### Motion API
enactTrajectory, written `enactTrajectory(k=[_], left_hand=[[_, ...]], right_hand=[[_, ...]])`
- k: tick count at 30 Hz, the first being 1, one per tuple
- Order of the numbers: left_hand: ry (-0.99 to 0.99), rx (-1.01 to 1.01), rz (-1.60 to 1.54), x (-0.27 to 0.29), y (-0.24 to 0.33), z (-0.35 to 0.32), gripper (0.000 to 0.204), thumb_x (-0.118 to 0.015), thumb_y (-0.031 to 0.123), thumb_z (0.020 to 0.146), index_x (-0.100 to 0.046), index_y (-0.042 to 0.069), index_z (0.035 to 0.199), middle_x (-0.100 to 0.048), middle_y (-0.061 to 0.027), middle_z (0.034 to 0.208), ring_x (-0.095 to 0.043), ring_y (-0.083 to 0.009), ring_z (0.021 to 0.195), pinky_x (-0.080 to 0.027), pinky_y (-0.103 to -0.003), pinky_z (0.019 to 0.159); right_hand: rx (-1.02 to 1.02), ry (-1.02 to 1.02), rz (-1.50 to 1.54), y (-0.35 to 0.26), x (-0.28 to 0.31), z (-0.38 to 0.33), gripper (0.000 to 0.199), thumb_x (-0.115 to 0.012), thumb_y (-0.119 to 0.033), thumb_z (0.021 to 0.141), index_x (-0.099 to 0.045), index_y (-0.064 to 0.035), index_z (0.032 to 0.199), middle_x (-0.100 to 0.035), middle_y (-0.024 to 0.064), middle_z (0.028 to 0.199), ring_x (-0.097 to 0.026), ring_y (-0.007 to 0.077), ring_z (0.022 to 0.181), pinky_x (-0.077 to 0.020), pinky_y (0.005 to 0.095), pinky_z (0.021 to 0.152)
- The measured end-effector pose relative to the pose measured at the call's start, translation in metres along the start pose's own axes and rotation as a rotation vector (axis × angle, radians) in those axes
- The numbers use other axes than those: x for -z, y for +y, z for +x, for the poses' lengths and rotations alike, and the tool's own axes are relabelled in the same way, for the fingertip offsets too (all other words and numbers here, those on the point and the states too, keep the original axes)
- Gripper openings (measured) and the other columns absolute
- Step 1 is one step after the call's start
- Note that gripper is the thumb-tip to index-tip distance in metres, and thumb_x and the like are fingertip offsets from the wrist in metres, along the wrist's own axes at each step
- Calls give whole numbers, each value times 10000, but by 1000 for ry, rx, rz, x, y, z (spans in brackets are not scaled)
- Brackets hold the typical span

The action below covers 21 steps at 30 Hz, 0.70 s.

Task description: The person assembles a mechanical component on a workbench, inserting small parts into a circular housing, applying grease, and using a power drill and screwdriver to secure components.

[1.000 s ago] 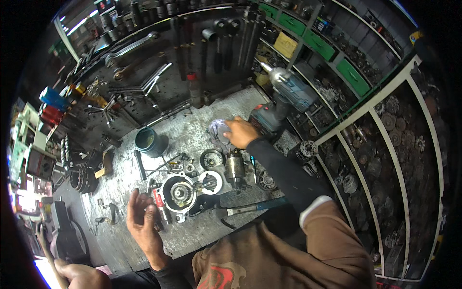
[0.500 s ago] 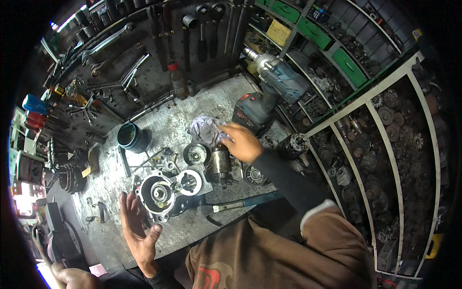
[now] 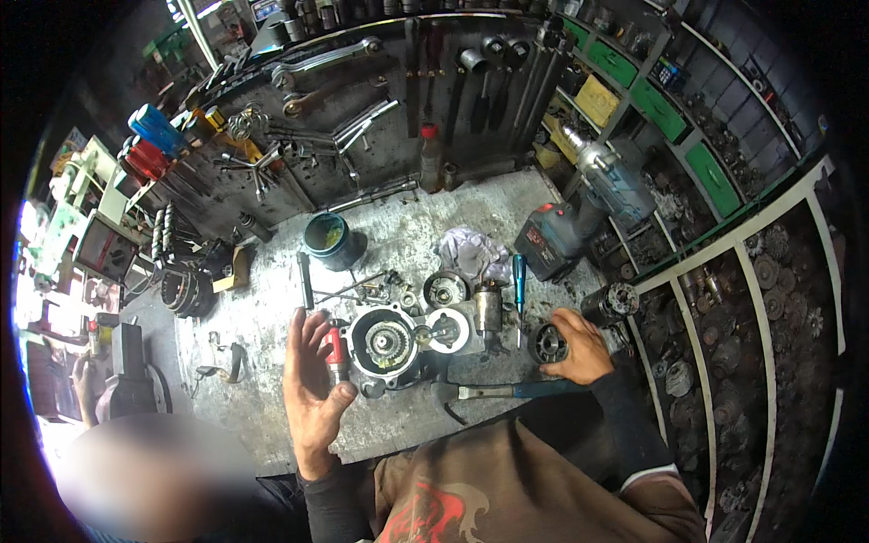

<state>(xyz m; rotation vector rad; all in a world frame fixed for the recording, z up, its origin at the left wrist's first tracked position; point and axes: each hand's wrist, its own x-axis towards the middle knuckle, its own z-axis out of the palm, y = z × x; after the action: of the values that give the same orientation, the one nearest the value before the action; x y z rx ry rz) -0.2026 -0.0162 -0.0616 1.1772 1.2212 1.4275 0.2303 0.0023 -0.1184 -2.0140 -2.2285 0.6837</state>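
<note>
My left hand [image 3: 313, 398] is raised at the left of a metal gear housing [image 3: 385, 348], palm turned inward, fingers stretched and thumb apart. Between it and the housing is a red-handled tool [image 3: 336, 348] with a silvery end; whether the hand touches it I cannot tell. The housing has a wide round bore with a toothed gear inside and a smaller round opening beside it. At the right, my right hand [image 3: 584, 351] has thumb and fingers around a round dark metal part [image 3: 547, 344] with a hub in its middle, resting on the bench.
A blue-handled screwdriver [image 3: 519, 281], a metal cylinder [image 3: 489, 309], a crumpled rag [image 3: 473, 253] and a cordless impact wrench [image 3: 597, 204] are near the right hand. A hammer [image 3: 516, 391] lies along the front. Behind stands a dark tub [image 3: 328, 240]. A blurred person is at lower left.
My right hand has moved from the rag down and right onto the round part. The blue screwdriver and red-handled tool now show on the bench. The view has shifted; my left hand stays open.
</note>
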Motion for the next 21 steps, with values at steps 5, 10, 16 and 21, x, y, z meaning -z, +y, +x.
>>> enactTrajectory(k=[5, 10, 16, 21], left_hand=[[125, 14, -70, 22, 1, -13, 1033, -886, 379, 891, -312, -23, 1649, -507, -195, 1537, -536, -258, 1374, -483, -368, 1090], [204, -27, -2, 26, -6, -11, 822, -758, 428, 993, -430, -35, 1587, -605, -193, 1428, -651, -246, 1220, -546, -374, 998], [285, 21, -37, 26, -4, -19, 538, -624, 219, 1096, -485, -51, 1540, -642, -176, 1324, -675, -219, 1134, -570, -339, 934], [372, 118, 21, 36, -12, -32, 553, -665, 246, 1077, -518, -52, 1519, -667, -159, 1252, -685, -204, 1054, -564, -322, 875]], right_hand=[[290, 177, 128, -69, 89, -9, 932, -979, -353, 650, -588, 16, 1411, -480, 180, 1547, -538, 384, 1410, -471, 450, 1157], [677, 126, 141, -174, 112, 26, 949, -960, -378, 627, -574, 3, 1406, -498, 245, 1527, -599, 436, 1332, -533, 464, 1083], [919, -177, -147, -260, 81, 78, 924, -896, -358, 683, -544, 44, 1436, -479, 284, 1532, -623, 432, 1246, -515, 500, 1034], [1028, -190, -108, -254, 79, 99, 1044, -936, -473, 661, -527, 3, 1496, -485, 240, 1573, -579, 393, 1355, -487, 503, 1082]])
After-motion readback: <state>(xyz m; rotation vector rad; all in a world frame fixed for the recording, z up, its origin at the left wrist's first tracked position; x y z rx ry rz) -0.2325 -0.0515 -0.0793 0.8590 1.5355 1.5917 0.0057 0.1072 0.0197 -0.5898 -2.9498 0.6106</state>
